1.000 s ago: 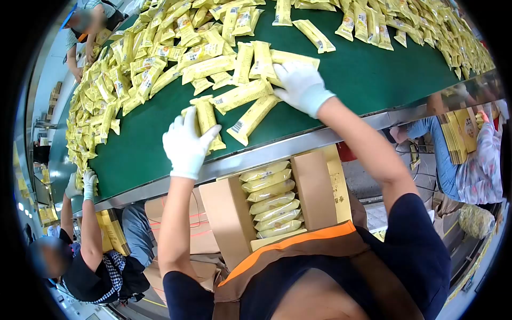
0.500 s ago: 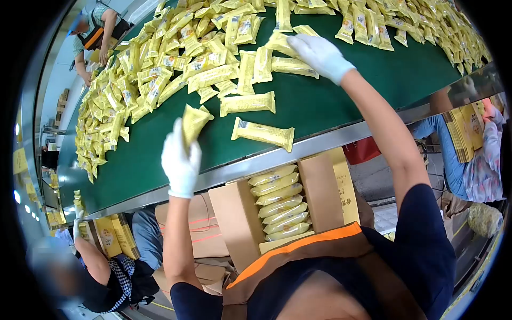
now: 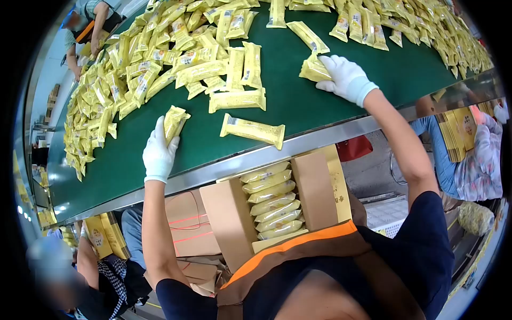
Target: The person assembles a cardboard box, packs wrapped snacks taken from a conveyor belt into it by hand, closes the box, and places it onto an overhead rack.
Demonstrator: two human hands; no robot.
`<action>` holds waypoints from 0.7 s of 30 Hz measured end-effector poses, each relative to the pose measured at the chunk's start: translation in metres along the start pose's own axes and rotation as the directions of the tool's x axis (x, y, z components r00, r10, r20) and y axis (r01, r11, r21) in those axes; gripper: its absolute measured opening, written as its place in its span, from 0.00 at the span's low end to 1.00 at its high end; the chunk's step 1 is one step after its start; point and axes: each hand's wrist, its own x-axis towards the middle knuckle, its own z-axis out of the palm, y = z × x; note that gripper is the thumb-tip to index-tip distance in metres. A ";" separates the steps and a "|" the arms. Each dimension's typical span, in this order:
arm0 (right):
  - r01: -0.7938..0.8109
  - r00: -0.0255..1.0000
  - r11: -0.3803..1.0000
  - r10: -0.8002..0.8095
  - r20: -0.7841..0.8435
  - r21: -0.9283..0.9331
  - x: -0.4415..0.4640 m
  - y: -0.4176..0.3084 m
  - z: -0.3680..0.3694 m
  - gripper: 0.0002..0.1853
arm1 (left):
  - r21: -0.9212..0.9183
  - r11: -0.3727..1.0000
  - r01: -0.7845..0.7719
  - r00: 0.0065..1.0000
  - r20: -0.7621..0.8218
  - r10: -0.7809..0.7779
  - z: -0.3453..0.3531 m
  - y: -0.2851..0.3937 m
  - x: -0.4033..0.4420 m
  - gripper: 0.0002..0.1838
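Gloved in white, my left hand point(image 3: 159, 153) grips a yellow packet point(image 3: 175, 122) over the green belt point(image 3: 197, 146). Farther right, my right hand point(image 3: 346, 77) is closed on another yellow packet point(image 3: 313, 69), raised at a slant. Between the hands lie two separate packets, one point(image 3: 253, 130) near the belt's front edge and one point(image 3: 237, 100) just behind it. Several more packets lie close behind these. Below the belt, an open cardboard box point(image 3: 229, 218) holds a row of several yellow packets point(image 3: 271, 200).
A large heap of packets point(image 3: 133, 69) covers the back left, another point(image 3: 416, 26) the back right. The metal rail point(image 3: 330, 128) runs along the belt's front. Co-workers are at the lower left point(image 3: 96, 266), upper left point(image 3: 98, 21) and right point(image 3: 480, 160). Folded cartons point(image 3: 106, 234) stand at the left.
My left hand has picked up a packet and moved left. My right hand has moved right and now holds a packet. The packets between the hands have shifted and turned.
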 end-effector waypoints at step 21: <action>-0.239 0.964 0.948 0.206 0.168 0.208 0.003 -0.011 -0.013 0.48 | -0.689 0.721 -0.067 0.978 0.099 0.185 -0.037 0.057 -0.008 0.46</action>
